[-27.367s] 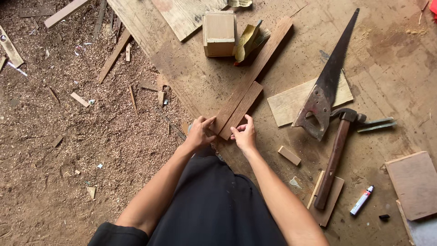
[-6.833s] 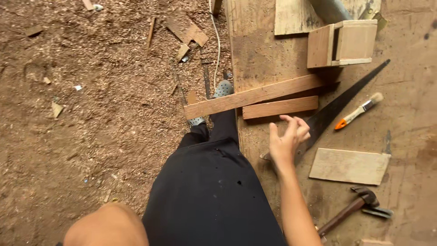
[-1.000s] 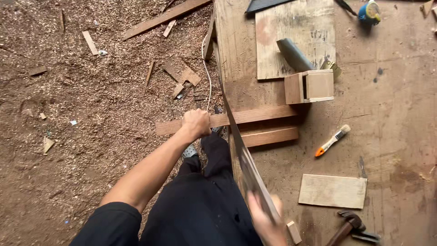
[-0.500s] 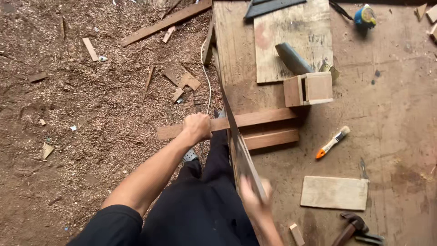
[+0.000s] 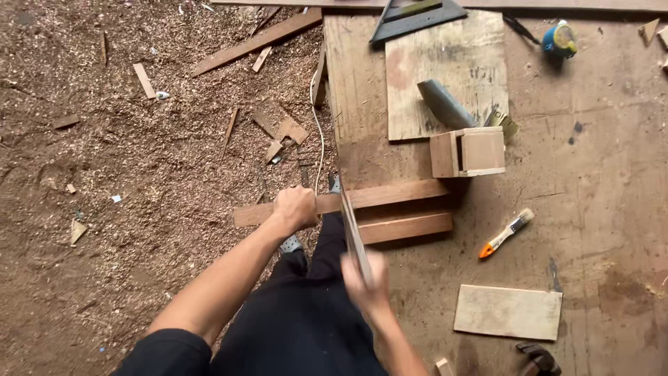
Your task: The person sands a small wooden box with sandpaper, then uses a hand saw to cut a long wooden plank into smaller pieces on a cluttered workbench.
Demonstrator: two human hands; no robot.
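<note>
The right hand [image 5: 367, 277] looks blurry and sits a bit higher up than it did half a second ago, so the saw [image 5: 353, 233] has slid forward along its cut. The sawing is going on and the long wood strip [image 5: 348, 200] is not cut through yet. The right-hand fingers are curled around the saw handle, though the blur hides just how. The left hand [image 5: 295, 207] is in the same spot as before, its fingers wrapped tight over the strip, left of the saw. The saw blade stands on its edge across the strip.

A shorter wood strip [image 5: 405, 228] lies just below the long one. A small wooden box [image 5: 467, 152] sits just above the strip's right end. An orange-handled brush [image 5: 506, 233] lies to the right. The floor is flat board [image 5: 598, 174] here, and left of the strip it is covered in sawdust [image 5: 125, 181] and wood scraps.
</note>
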